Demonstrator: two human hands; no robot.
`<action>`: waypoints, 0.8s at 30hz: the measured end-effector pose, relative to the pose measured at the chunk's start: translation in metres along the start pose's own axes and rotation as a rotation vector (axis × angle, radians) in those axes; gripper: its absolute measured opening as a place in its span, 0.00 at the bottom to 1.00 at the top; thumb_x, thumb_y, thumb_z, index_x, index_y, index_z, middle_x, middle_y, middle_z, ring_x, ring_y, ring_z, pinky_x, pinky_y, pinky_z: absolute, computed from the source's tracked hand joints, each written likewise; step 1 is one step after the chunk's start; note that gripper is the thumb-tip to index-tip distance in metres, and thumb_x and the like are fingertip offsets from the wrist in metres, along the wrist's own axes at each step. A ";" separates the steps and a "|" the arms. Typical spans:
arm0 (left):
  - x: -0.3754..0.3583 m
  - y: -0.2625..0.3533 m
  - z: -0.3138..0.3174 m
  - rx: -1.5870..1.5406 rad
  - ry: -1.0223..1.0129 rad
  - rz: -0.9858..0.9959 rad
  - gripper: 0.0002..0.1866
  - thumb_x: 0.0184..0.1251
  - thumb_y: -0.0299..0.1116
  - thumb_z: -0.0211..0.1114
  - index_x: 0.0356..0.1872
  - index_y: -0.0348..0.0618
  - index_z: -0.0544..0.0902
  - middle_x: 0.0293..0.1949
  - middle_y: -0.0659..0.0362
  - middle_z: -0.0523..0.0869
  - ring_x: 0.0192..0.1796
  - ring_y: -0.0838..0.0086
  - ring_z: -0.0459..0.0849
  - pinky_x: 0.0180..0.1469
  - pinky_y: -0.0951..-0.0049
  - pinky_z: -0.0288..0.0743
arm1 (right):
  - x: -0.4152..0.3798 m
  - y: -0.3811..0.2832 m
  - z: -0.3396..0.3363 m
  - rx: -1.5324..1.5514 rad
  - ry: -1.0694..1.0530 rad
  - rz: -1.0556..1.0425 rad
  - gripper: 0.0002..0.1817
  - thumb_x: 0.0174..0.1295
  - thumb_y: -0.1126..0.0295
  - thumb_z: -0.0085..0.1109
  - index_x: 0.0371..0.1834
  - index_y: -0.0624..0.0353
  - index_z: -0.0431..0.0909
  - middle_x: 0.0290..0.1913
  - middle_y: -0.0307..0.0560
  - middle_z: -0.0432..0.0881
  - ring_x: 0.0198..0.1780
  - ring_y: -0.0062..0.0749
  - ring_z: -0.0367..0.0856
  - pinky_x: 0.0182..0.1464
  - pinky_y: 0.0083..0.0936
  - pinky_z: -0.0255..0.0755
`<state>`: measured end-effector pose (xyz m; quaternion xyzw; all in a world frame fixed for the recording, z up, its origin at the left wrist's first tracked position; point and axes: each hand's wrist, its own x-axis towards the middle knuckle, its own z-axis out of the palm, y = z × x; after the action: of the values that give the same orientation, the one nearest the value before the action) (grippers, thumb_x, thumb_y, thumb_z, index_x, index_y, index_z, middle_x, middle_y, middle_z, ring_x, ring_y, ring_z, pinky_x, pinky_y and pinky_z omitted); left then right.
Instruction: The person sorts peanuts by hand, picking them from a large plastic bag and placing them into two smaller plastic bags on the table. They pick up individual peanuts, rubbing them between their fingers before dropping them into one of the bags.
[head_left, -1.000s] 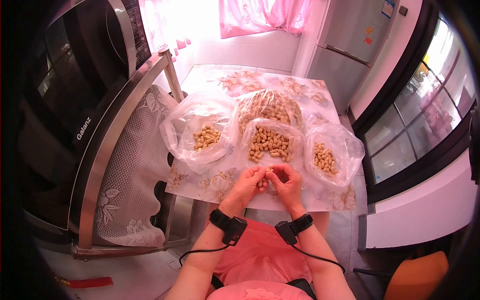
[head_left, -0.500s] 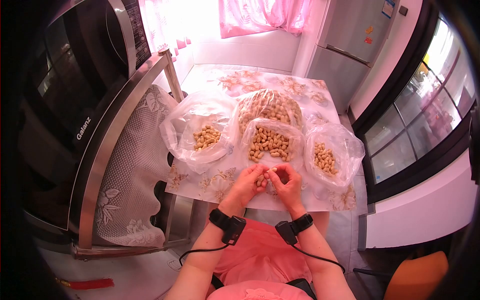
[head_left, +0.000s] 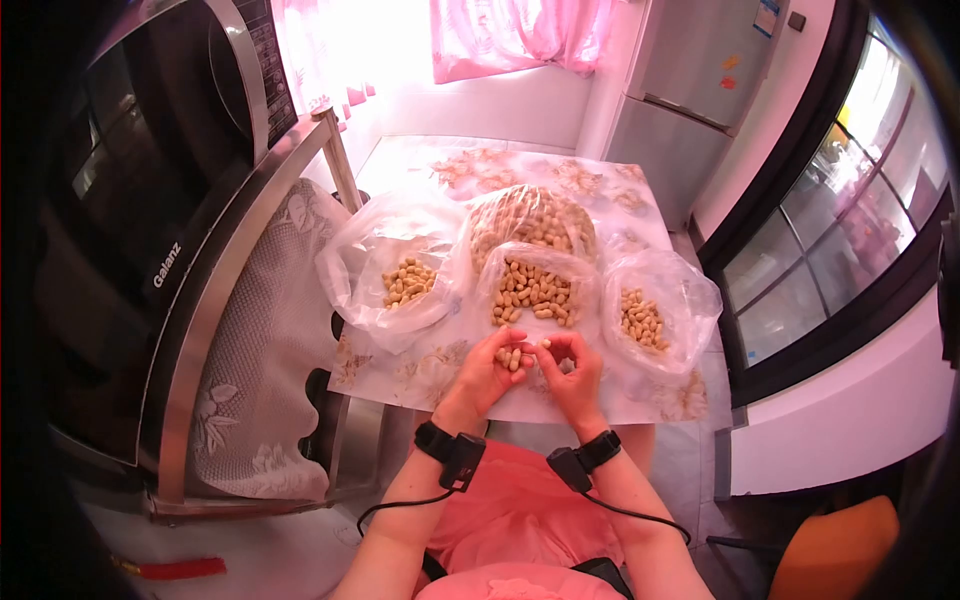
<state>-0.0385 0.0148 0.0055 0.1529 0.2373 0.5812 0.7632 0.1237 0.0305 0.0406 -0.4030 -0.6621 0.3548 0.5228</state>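
My left hand (head_left: 490, 368) is cupped near the table's front edge, its fingers curled around several unshelled peanuts (head_left: 510, 357). Close beside it, my right hand (head_left: 572, 372) pinches a small pale piece of peanut (head_left: 545, 343) between thumb and fingertip. A whitish bit, perhaps shell, shows under its curled fingers. Just beyond both hands lies an open clear bag of peanuts (head_left: 530, 290), with a large, fuller bag of peanuts (head_left: 535, 215) behind it. An open plastic bag on the left (head_left: 350, 270) and another on the right (head_left: 690, 310) each hold a smaller heap of peanuts.
A flowered cloth covers the table (head_left: 430, 375). On the left stands a metal rack (head_left: 180, 400) with a black microwave (head_left: 130, 230) and a lace cover. A grey fridge (head_left: 660, 140) stands at the back right, near a dark-framed glass door (head_left: 800, 260). An orange seat (head_left: 840, 550) is lower right.
My hands have moved slightly apart, and the left has turned so the peanuts in it show more. The right still pinches a small piece. The whole view has shifted slightly.
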 end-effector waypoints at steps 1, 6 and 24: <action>-0.001 0.000 0.000 -0.003 0.007 -0.014 0.18 0.81 0.44 0.49 0.50 0.39 0.79 0.42 0.53 0.85 0.40 0.68 0.85 0.36 0.71 0.78 | -0.001 -0.003 -0.002 -0.058 0.021 -0.080 0.08 0.59 0.72 0.71 0.36 0.60 0.80 0.28 0.40 0.84 0.28 0.20 0.81 0.32 0.20 0.74; -0.001 -0.001 0.001 0.018 0.007 0.006 0.23 0.82 0.48 0.45 0.52 0.38 0.78 0.47 0.49 0.85 0.48 0.62 0.86 0.40 0.70 0.79 | 0.005 -0.044 -0.035 -0.246 0.178 -0.290 0.07 0.58 0.75 0.71 0.37 0.60 0.82 0.29 0.42 0.83 0.29 0.24 0.80 0.34 0.22 0.73; 0.000 -0.003 -0.006 -0.145 -0.191 0.045 0.33 0.83 0.54 0.37 0.62 0.30 0.72 0.62 0.43 0.77 0.66 0.57 0.75 0.70 0.56 0.69 | -0.002 -0.018 0.006 -0.300 -0.226 -0.269 0.12 0.55 0.74 0.71 0.42 0.60 0.82 0.35 0.43 0.80 0.32 0.32 0.79 0.36 0.28 0.75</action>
<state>-0.0397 0.0141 -0.0011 0.1574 0.1176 0.5965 0.7782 0.1152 0.0205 0.0541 -0.3420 -0.8097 0.2222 0.4220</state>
